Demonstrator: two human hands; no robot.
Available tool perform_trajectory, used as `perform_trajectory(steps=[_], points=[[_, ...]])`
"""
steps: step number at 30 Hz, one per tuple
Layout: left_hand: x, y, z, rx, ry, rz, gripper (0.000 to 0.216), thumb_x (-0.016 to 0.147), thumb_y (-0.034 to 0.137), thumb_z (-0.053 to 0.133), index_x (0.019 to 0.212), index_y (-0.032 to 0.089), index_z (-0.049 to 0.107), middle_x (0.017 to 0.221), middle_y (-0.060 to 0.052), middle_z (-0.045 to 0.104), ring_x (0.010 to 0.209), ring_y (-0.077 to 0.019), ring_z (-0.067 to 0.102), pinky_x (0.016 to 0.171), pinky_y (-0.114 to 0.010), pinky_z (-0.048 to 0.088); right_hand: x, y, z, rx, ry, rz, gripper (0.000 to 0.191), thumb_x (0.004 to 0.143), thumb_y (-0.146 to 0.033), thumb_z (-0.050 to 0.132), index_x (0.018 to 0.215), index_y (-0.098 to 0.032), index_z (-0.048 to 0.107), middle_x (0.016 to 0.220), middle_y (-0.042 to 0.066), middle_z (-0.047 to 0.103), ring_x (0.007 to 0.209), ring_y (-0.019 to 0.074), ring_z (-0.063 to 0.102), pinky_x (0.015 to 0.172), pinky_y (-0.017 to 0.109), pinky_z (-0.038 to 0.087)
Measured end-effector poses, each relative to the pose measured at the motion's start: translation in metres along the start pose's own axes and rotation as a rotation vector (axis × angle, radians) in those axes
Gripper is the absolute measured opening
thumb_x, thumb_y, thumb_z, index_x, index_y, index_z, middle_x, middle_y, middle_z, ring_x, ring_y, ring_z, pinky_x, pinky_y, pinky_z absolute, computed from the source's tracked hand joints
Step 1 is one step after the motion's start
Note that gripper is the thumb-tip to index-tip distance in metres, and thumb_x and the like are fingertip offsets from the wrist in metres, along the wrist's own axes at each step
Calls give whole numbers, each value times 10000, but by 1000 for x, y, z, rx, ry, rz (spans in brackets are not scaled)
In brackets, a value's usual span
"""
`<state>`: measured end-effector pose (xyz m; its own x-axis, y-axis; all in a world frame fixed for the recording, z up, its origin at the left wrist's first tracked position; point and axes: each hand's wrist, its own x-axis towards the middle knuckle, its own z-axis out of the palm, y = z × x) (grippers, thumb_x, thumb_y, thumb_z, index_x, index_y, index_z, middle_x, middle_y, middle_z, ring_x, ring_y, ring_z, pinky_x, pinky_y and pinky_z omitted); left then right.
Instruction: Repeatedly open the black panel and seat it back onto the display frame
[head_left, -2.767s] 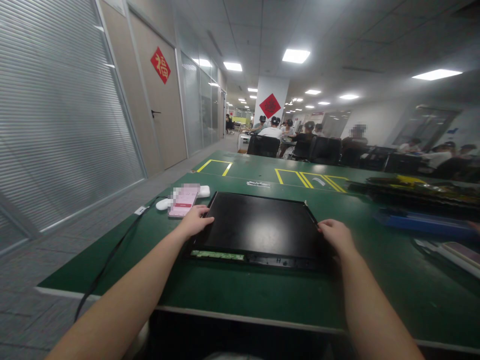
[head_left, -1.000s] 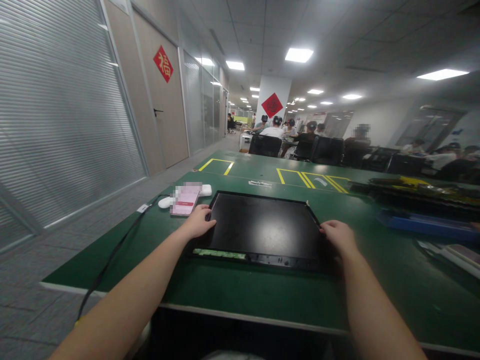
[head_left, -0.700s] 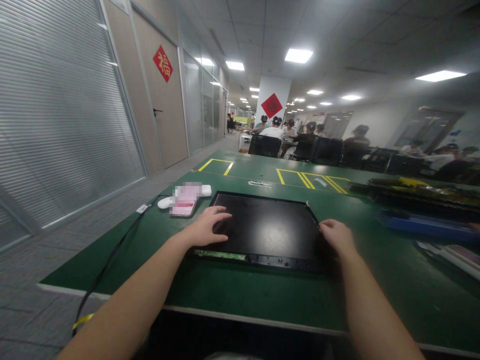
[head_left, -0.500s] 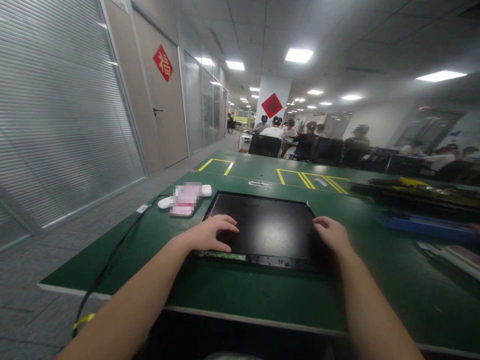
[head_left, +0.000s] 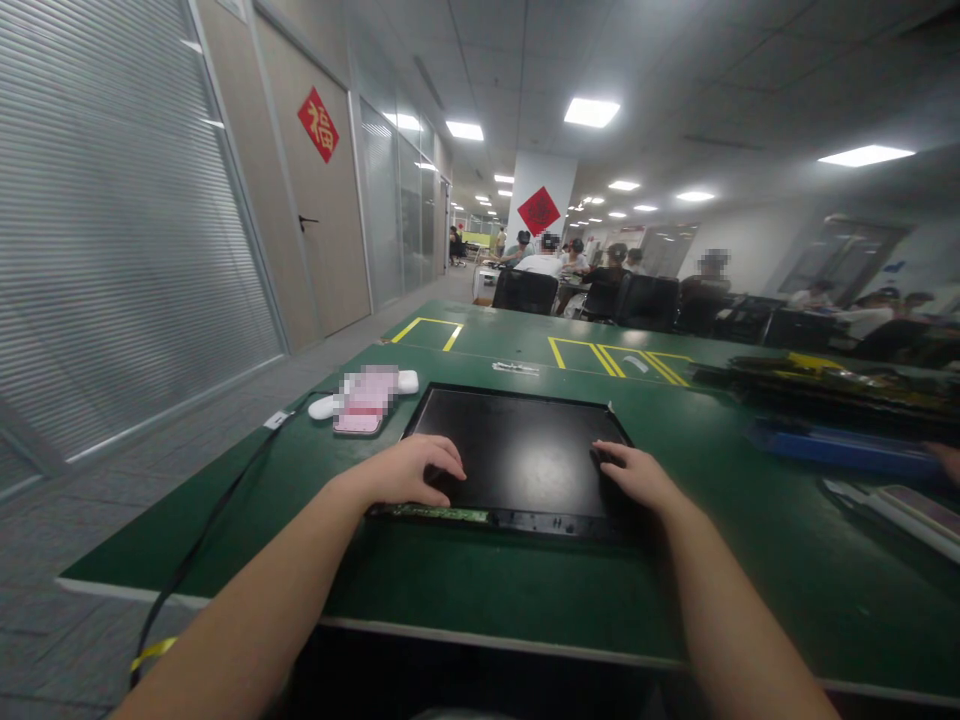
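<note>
A black flat display panel [head_left: 517, 440] lies face up on the green table [head_left: 480, 590], with a narrow green circuit board [head_left: 450, 514] along its near edge. My left hand [head_left: 409, 470] rests over the panel's left side, thumb and fingers apart and curved above the screen. Over the right side is my right hand [head_left: 637, 476], its fingers stretched inward across the screen, thumb apart. Neither hand is closed round anything. The panel's underside is hidden.
A pink phone-like object [head_left: 366, 400], partly pixelated, lies on a white item at left, near a black cable [head_left: 225, 510]. At right are a blue tray-like object [head_left: 840, 447], stacked dark parts [head_left: 825, 385] and another person's hand [head_left: 943, 458]. Yellow tape [head_left: 600, 355] marks the far side.
My right hand has moved left from the panel's right edge, and its fingers now reach over the screen. My left hand stays at the left side, nearly unchanged. The view has shifted slightly.
</note>
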<state>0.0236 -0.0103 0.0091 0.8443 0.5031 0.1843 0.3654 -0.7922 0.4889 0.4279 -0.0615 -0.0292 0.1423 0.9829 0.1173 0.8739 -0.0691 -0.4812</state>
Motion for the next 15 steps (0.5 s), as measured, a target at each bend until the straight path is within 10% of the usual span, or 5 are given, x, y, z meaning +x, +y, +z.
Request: perform_trajectory(steps=[15], points=[[1,3,6,-25,-13,-41,305,701,175,741,1003,193,774,813,-10,710,587,-94,574,591,-194,448,0,-4,-1,-57,-39,-20,440,801,-200,527,1203,-198,706,1351,61,601,1259,209,558,1091,308,377]])
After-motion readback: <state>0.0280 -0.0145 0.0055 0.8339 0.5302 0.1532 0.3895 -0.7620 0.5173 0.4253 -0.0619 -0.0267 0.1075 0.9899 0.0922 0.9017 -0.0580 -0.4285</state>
